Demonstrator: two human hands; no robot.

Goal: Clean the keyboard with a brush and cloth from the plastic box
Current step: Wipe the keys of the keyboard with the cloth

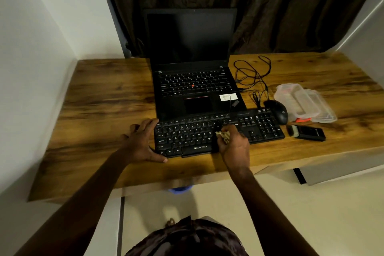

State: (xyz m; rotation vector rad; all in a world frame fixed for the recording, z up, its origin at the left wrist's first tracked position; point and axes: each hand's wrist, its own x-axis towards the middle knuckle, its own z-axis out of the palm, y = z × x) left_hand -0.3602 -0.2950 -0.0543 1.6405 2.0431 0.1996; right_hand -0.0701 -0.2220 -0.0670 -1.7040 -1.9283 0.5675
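Head view: the black keyboard [193, 137] lies along the near edge of the desk [104, 100], its far side close against the front of an open laptop [191, 81]. The left hand [143, 143] lies flat and spread over the keyboard's left end, bracing it; the right hand [234, 143] grasps a bunched cloth [223, 136] and presses it on the keys right of the middle.

A hard wipe toward the body could push the keyboard off the near edge if the brace slips; a fold of cloth might also catch under a key and lift it.

The brush [305, 132] lies on the desk just right of the keyboard; the opened plastic box [291, 97] sits beyond it. A mouse [277, 111] crowds the keyboard's far right corner, and its looped cable [252, 72] trails toward the far edge; both hem in strokes that way.
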